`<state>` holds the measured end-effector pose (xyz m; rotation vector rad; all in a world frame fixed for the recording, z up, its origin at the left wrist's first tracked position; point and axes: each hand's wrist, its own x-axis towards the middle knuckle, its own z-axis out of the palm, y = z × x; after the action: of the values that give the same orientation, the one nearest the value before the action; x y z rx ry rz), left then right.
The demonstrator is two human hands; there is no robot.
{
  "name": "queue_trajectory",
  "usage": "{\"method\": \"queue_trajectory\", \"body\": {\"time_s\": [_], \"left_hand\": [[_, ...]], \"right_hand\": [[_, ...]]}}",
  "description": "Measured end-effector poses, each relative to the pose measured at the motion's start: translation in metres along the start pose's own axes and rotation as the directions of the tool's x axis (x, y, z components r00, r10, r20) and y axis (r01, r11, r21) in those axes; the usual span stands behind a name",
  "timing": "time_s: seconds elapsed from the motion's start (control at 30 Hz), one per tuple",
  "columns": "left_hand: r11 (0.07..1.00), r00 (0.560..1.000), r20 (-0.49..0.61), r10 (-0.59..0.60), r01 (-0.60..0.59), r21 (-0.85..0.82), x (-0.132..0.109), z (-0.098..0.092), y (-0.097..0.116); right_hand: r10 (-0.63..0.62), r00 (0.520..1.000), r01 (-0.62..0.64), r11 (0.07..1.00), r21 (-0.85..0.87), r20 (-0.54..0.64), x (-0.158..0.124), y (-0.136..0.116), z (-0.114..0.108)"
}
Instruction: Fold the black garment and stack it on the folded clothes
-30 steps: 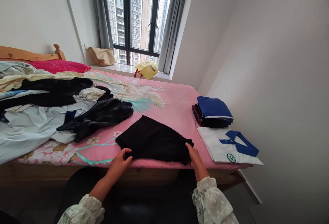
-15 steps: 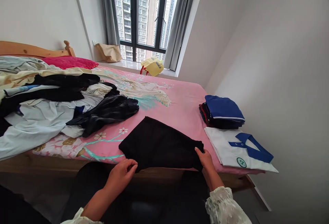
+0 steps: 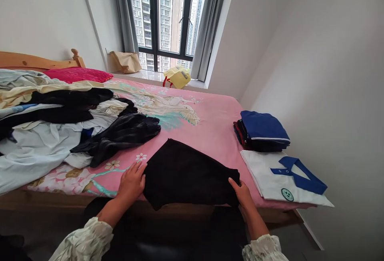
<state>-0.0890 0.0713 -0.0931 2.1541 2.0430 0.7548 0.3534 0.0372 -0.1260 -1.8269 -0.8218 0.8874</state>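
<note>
A folded black garment (image 3: 186, 171) lies at the near edge of a pink flowered bed (image 3: 210, 125), its front edge hanging slightly over. My left hand (image 3: 130, 181) rests flat on the sheet with its fingertips against the garment's left edge. My right hand (image 3: 243, 191) pinches the garment's near right corner, thumb on top. Both sleeves are pale and patterned.
A loose pile of unfolded clothes (image 3: 60, 129) covers the bed's left half. At the right edge sit a folded blue-topped stack (image 3: 262, 129) and a folded white polo with blue collar (image 3: 282, 177). A yellow bag (image 3: 177, 77) and brown paper bag (image 3: 124, 62) stand on the window sill.
My left hand moved from the garment's front edge up to its left side and now lies flat. The right hand kept its grip on the right corner. The garment's front edge slid over the bed's edge.
</note>
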Motion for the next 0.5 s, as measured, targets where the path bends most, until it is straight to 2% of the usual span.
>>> {"method": "queue_trajectory", "body": {"time_s": [0.1, 0.17, 0.23, 0.3, 0.37, 0.43, 0.5], "left_hand": [[0.952, 0.972, 0.023, 0.234, -0.224, -0.211, 0.006, 0.013, 0.04], [0.895, 0.923, 0.116, 0.367, -0.315, -0.317, 0.014, 0.028, 0.079], [0.869, 0.868, 0.222, 0.444, -0.356, -0.344, 0.025, 0.043, 0.116], [0.883, 0.834, 0.313, 0.455, -0.376, -0.282, 0.036, 0.06, 0.145], [0.901, 0.813, 0.387, 0.435, -0.395, -0.181, 0.044, 0.075, 0.164], [0.901, 0.799, 0.431, 0.42, -0.425, -0.092, 0.047, 0.088, 0.174], [0.883, 0.788, 0.43, 0.441, -0.465, -0.054, 0.046, 0.099, 0.179]], "right_hand": [[-0.027, 1.0, 0.027, 0.999, 0.026, -0.003, 0.001, 0.0, 0.0], [-0.025, 1.0, 0.025, 0.998, 0.057, -0.002, -0.002, -0.004, 0.001], [-0.018, 1.0, 0.019, 0.996, 0.091, -0.015, -0.006, -0.009, 0.002], [-0.003, 0.999, 0.008, 0.99, 0.142, -0.038, -0.011, -0.017, 0.001], [0.021, 0.998, -0.008, 0.977, 0.214, -0.06, -0.016, -0.024, -0.001], [0.046, 0.998, -0.03, 0.956, 0.291, -0.049, -0.021, -0.032, -0.006], [0.062, 0.998, -0.056, 0.932, 0.357, -0.005, -0.025, -0.038, -0.013]]}}
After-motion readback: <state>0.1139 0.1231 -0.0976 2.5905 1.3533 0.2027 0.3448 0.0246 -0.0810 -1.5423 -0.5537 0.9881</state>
